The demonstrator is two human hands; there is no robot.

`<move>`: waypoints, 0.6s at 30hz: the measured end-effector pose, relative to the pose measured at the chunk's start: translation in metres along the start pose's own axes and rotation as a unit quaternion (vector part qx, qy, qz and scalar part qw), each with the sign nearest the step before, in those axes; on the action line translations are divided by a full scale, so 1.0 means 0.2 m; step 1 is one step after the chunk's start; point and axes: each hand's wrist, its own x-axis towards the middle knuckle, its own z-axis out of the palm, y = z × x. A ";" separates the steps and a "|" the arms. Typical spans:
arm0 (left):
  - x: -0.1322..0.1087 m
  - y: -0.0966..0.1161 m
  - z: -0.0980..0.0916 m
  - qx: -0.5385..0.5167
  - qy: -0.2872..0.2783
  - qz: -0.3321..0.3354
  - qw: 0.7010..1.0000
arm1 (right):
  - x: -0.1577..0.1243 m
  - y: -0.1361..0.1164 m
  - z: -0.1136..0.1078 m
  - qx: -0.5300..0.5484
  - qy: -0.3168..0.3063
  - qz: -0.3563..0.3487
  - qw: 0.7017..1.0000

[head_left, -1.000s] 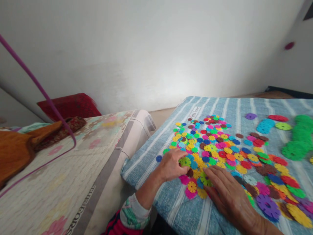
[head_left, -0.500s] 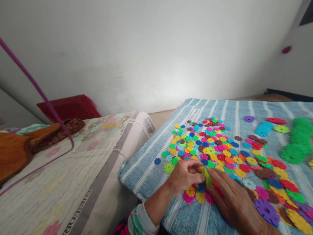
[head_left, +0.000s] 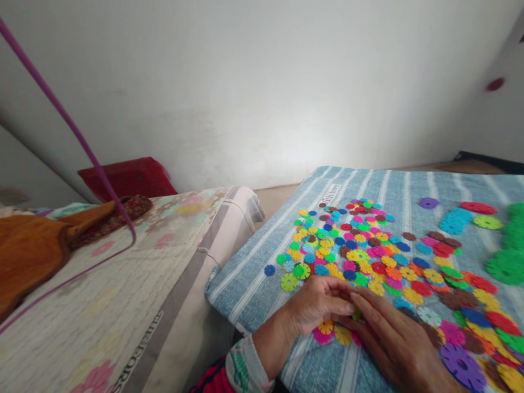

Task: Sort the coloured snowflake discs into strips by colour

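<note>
Many small flower-shaped plastic discs in several colours lie scattered on a blue striped cloth. My left hand and my right hand meet at the near edge of the pile, fingertips pinched together around a small yellow-green disc that is mostly hidden between them. A yellow disc and a pink one lie just under my left hand. A large purple disc lies beside my right wrist.
Stacks of joined green discs and cyan discs lie at the far right. To the left is a floral-patterned mattress with orange cloth and a red cushion. A purple cord crosses the left. White wall behind.
My left hand left the green disc on the pile and came to my right hand. Both hands drew closer to me and now pinch a yellow-green disc between them.
</note>
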 end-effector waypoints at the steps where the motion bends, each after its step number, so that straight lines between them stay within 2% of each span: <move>1: 0.00 0.00 0.00 0.003 0.001 0.003 1.000 | 0.00 0.00 0.00 0.000 -0.004 -0.003 1.000; 6: -0.01 0.02 0.02 0.054 0.001 0.022 0.998 | -0.03 0.01 0.01 0.001 -0.017 -0.001 1.000; 8: -0.02 0.06 0.01 0.116 0.006 0.035 0.993 | -0.05 0.03 0.02 -0.016 -0.016 0.010 1.000; 10: -0.04 0.13 -0.02 0.213 0.040 0.071 0.974 | -0.06 0.04 0.02 -0.042 -0.007 0.023 0.999; 12: -0.05 0.20 -0.09 0.323 0.120 0.132 0.930 | -0.07 0.06 0.02 -0.067 0.010 0.039 0.997; 14: -0.07 0.26 -0.17 0.428 0.213 0.187 0.858 | -0.06 0.07 0.02 -0.085 0.020 0.050 0.995; 15: -0.08 0.28 -0.21 0.486 0.238 0.192 0.819 | -0.06 0.07 0.02 -0.090 0.023 0.053 0.994; 16: -0.09 0.30 -0.25 0.539 0.243 0.187 0.784 | -0.06 0.07 0.02 -0.094 0.023 0.052 0.994; 18: -0.10 0.32 -0.30 0.627 0.219 0.167 0.729 | -0.05 0.07 0.02 -0.099 0.019 0.044 0.994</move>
